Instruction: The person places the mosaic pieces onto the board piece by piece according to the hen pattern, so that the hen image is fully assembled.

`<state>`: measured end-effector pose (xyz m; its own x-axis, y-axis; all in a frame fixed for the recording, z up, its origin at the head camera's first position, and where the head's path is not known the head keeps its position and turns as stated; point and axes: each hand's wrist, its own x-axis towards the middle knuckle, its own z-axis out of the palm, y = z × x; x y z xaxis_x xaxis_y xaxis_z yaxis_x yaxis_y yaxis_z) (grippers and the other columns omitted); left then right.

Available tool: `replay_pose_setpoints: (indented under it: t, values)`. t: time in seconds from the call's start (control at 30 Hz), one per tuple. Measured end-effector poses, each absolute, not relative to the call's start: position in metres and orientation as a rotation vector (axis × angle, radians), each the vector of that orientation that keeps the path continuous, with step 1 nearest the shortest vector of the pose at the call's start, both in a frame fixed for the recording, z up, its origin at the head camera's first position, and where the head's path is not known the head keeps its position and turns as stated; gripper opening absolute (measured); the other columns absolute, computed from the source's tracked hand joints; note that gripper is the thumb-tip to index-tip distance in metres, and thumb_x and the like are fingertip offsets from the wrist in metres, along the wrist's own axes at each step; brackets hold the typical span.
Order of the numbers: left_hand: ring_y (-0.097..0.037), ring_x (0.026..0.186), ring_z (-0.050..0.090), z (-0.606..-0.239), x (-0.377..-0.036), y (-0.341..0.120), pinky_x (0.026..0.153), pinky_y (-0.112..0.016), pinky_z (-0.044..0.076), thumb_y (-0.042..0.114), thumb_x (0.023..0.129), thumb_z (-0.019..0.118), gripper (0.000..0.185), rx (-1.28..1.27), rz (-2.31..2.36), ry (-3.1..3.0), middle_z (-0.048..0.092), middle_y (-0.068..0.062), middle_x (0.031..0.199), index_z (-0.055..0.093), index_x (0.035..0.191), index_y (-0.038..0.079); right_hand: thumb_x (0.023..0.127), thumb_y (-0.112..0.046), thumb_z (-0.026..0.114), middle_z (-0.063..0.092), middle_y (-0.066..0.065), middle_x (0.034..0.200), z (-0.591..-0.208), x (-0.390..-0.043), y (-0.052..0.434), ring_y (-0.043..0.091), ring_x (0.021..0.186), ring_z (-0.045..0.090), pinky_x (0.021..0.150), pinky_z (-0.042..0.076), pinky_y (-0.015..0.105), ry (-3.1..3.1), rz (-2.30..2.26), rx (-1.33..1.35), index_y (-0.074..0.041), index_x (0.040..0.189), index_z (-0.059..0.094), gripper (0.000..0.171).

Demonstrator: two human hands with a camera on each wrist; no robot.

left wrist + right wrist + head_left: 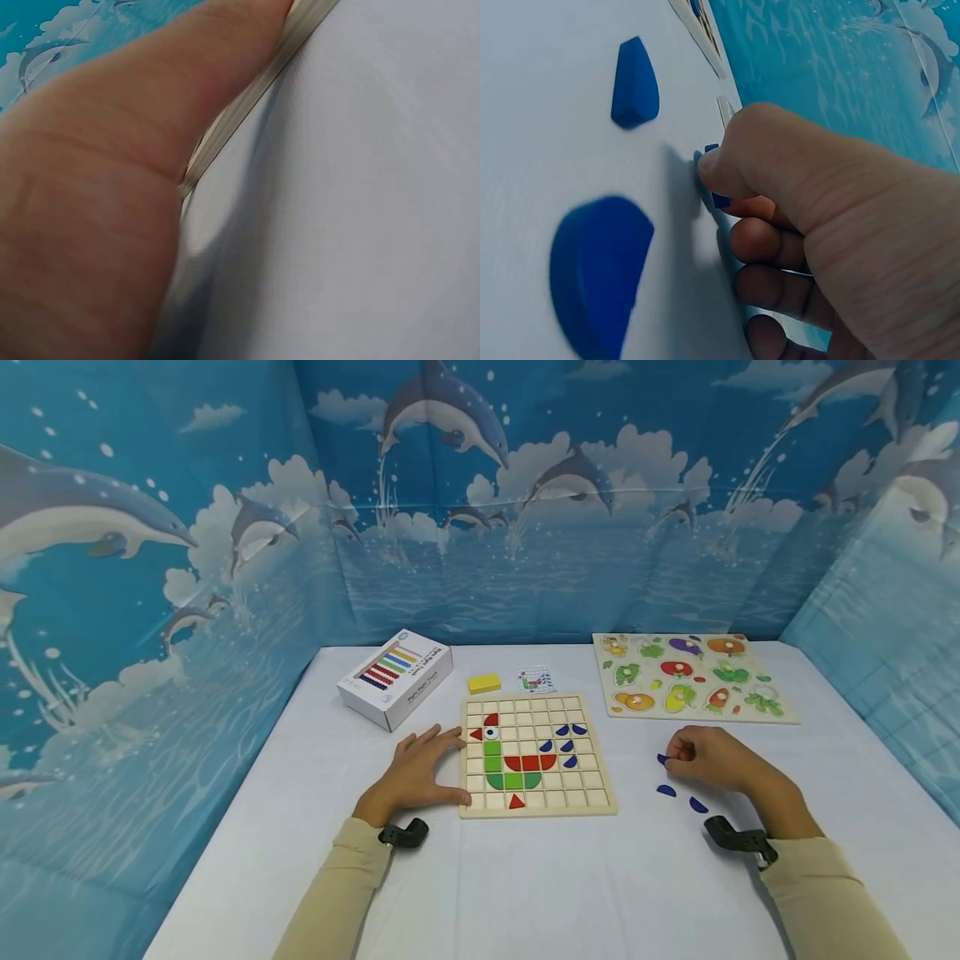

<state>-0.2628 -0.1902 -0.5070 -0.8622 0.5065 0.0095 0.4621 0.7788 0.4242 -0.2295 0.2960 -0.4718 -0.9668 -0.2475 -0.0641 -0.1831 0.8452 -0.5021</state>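
A wooden grid board lies at the table's centre with a bird laid out in red, green and blue pieces. My left hand lies flat beside its left edge, with the fingers and thumb touching that edge; the left wrist view shows my left hand pressed against the board's edge. To the right of the board, my right hand pinches a small blue piece on the table. In the right wrist view the pinched blue piece shows between thumb and fingers. Two more blue pieces lie loose just in front.
A white box, a yellow block and a small card lie behind the board. A vegetable puzzle board sits at the back right. Blue dolphin backdrops wall in the white table on three sides.
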Motion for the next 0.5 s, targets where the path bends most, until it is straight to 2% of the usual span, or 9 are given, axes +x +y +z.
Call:
replay_pose_setpoints:
  t: [0.5]
  values:
    - [-0.026,0.153,0.013,-0.507,-0.263,-0.189,0.119,-0.057,0.007,0.079,0.069,0.074,0.096,0.789,0.655,2.861,0.031,0.008,0.163,0.049,0.147,0.029,0.085,-0.014,0.08,0.054,-0.001,0.072,-0.469,-0.261,0.242,0.017,0.069,0.051,0.059,0.045,0.03,2.871,-0.803,-0.522,-0.012,0.086,0.065,0.015]
